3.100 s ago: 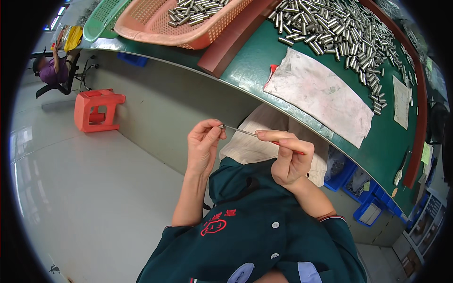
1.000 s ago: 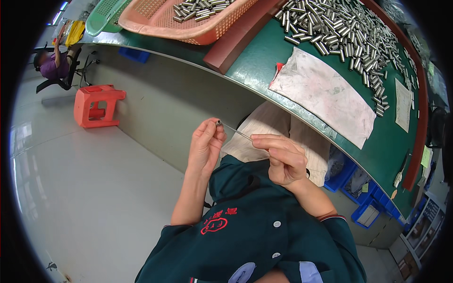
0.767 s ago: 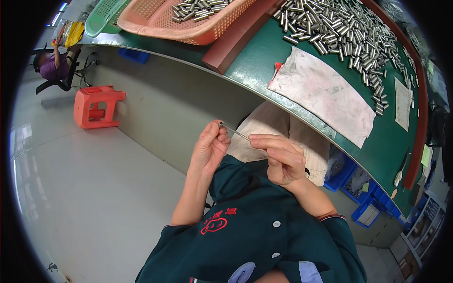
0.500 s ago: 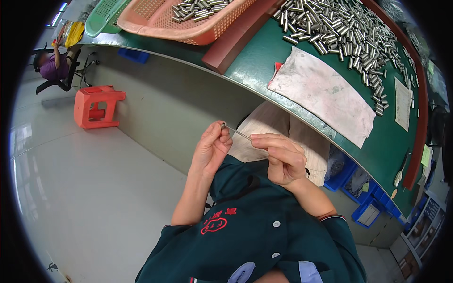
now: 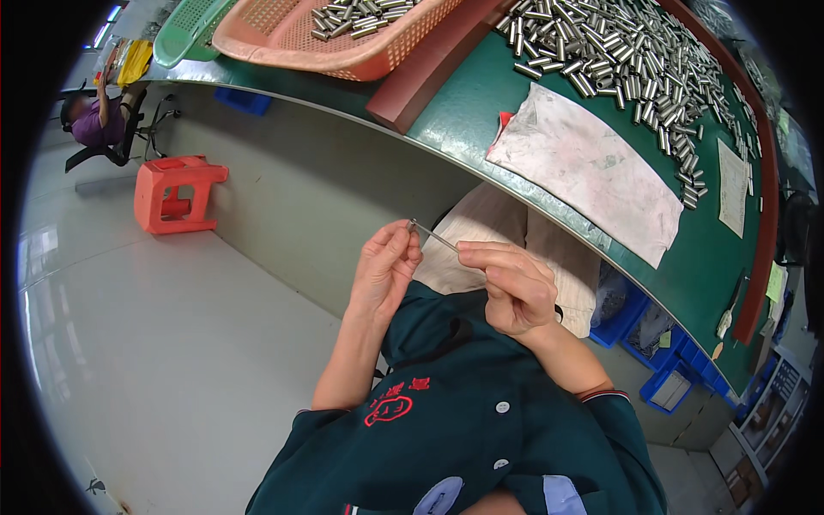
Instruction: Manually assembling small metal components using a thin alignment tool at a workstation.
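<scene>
My left hand (image 5: 386, 264) is closed in a pinch on a small metal sleeve (image 5: 412, 224), mostly hidden by the thumb and fingers. My right hand (image 5: 513, 285) grips a thin metal rod (image 5: 439, 239) between thumb and fingers. The rod's far tip meets the sleeve; whether it sits inside the opening I cannot tell. Both hands are held over my lap, before the front edge of the green-topped table (image 5: 446, 116). On that table lies a large heap of shiny metal sleeves (image 5: 618, 56), with a smudged pale cloth (image 5: 592, 163) in front of it.
A pink perforated basket (image 5: 335, 60) holding metal sleeves and a green basket (image 5: 184, 39) stand at the far left of the table, beside a reddish-brown bar (image 5: 429, 77). Blue bins (image 5: 657, 343) sit below. A red stool (image 5: 178, 196) and a seated person (image 5: 99, 120) are farther left.
My left fingers have shifted slightly, and the sleeve's end now points more toward the rod. My right hand has barely moved.
</scene>
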